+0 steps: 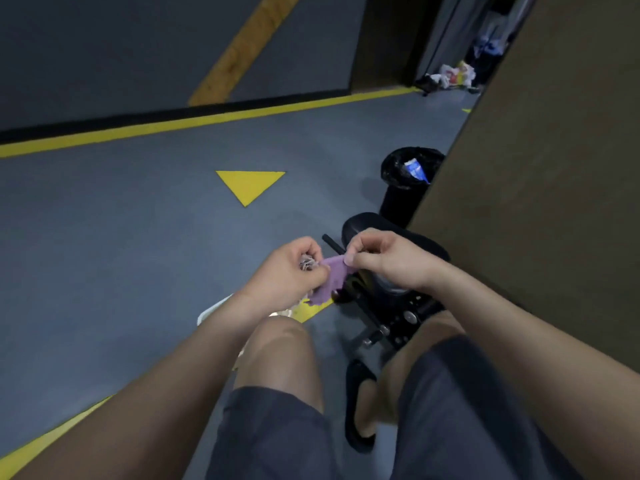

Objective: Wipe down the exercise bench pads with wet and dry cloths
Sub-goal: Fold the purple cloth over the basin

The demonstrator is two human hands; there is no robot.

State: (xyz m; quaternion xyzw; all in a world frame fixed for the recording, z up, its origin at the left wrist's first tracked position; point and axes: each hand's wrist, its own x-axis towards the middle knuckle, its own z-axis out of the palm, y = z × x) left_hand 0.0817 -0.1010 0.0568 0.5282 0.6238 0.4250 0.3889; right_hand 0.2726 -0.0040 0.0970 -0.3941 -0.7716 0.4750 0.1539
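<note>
A small purple cloth (333, 276) hangs between both hands at the middle of the view. My right hand (388, 258) pinches its upper right corner. My left hand (294, 268) grips its left edge together with a bunched grey-white cloth (307, 263). Just behind and below my right hand sits the black bench pad (408, 233), on a black metal frame (398, 323) with bolts. My knees, in dark shorts, fill the lower part of the view.
A black bin (408, 174) lined with a bag stands beyond the bench beside a brown wall (540, 202). The grey floor has yellow lines and a yellow triangle (250, 185). A white object (214, 311) lies under my left forearm. Bags lie at the far end of the corridor (453, 76).
</note>
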